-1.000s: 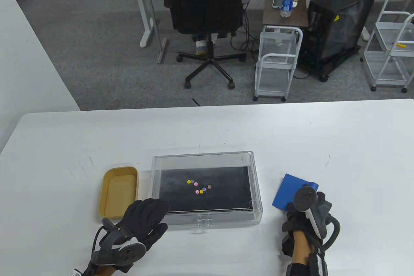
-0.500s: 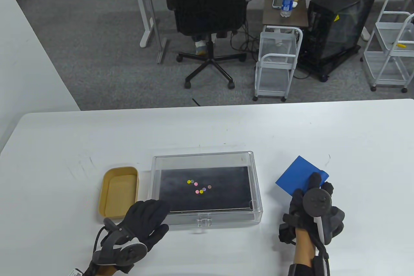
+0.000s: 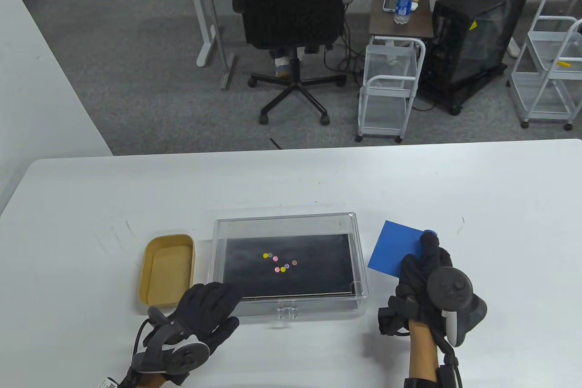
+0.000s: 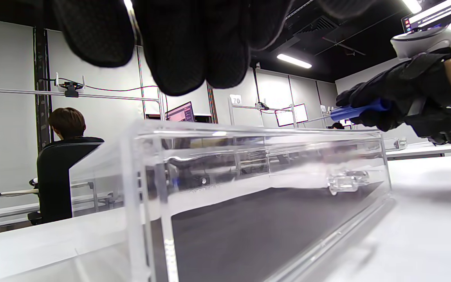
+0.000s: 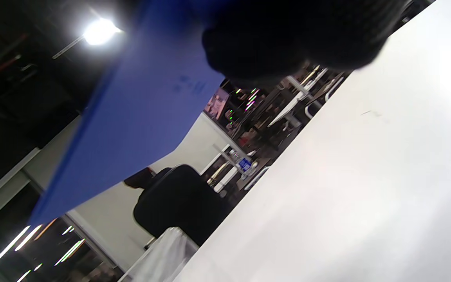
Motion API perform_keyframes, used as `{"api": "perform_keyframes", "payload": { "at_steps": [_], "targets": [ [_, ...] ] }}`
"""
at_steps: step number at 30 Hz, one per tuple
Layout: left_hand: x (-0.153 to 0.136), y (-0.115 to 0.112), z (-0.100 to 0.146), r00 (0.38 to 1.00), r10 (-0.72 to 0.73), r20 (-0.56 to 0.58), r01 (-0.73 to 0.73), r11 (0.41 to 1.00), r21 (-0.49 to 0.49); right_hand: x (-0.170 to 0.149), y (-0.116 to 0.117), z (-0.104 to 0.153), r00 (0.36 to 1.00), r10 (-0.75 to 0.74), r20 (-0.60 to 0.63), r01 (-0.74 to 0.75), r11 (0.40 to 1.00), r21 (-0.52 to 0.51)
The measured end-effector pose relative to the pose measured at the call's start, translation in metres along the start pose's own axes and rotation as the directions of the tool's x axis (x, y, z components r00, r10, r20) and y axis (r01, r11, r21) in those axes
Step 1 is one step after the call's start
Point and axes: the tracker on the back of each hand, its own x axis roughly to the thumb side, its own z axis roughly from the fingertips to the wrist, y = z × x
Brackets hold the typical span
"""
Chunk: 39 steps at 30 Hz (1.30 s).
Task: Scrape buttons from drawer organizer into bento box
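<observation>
A clear plastic drawer organizer [image 3: 359, 242] with a black floor stands mid-table and holds several small coloured buttons [image 3: 278, 263]. A tan bento box [image 3: 167, 268] stands just left of it. My left hand [image 3: 204, 310] rests with its fingers on the organizer's front left corner; those fingers [image 4: 194, 47] hang over the clear wall [image 4: 249, 156] in the left wrist view. My right hand [image 3: 425, 279] grips a flat blue scraper [image 3: 393, 247] above the table, right of the organizer. The scraper also shows in the right wrist view [image 5: 131, 117] and the left wrist view [image 4: 356, 111].
The white table [image 3: 291, 183] stretches around the boxes. Beyond its far edge are an office chair [image 3: 291, 19], wire carts [image 3: 388, 88] and a computer case [image 3: 473, 37] on the floor.
My right hand lifted the blue scraper off the table and turned it, moving slightly left towards the organizer. My left hand stays at the organizer's front left corner.
</observation>
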Motion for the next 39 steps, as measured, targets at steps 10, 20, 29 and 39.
{"api": "perform_keyframes", "payload": {
  "at_steps": [10, 20, 29, 39],
  "targets": [
    [0.002, 0.0, -0.001, 1.0, -0.017, -0.005, 0.017, 1.0, -0.009, 0.033, 0.025, 0.017, 0.978, 0.134, 0.161, -0.148, 0.986, 0.082],
    [0.002, 0.0, -0.003, 1.0, -0.029, -0.006, 0.028, 0.999, -0.045, 0.068, 0.049, 0.021, 0.916, 0.363, 0.169, -0.39, 0.906, 0.166],
    [0.004, -0.002, -0.004, 0.999, -0.046, 0.009, 0.046, 0.997, -0.07, 0.11, 0.094, 0.034, 0.892, 0.385, 0.239, -0.435, 0.875, 0.213],
    [0.003, 0.0, -0.003, 0.998, -0.059, 0.002, 0.059, 0.997, -0.059, 0.147, 0.125, 0.048, 0.857, 0.425, 0.29, -0.49, 0.847, 0.205]
  ]
}}
